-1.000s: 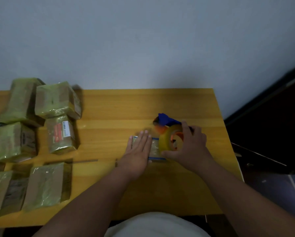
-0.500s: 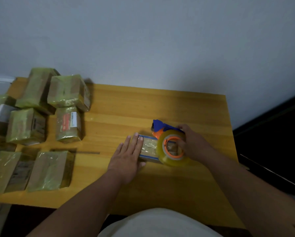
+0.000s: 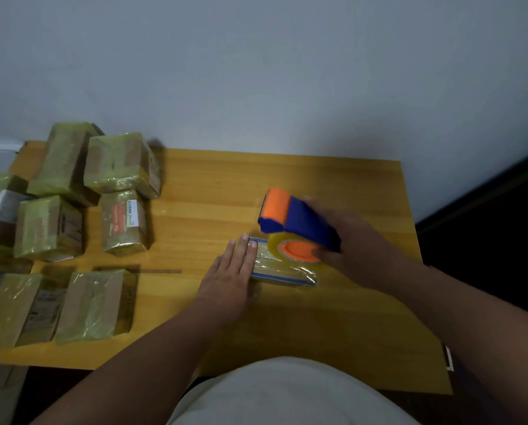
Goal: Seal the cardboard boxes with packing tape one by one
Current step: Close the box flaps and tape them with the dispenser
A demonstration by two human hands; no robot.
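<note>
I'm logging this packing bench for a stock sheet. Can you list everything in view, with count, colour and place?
small box: one, blue-edged, tape-covered, table centre, under both hands
tape dispenser: one, blue and orange, with a yellowish tape roll, tilted above the small box
wrapped boxes: at least eight, brown under yellow-green tape, left side of table, some stacked
table: one, yellow wood, against the wall
wall: grey-white, behind
left hand: flat, pressing the small box's left end
right hand: grips the tape dispenser
</note>
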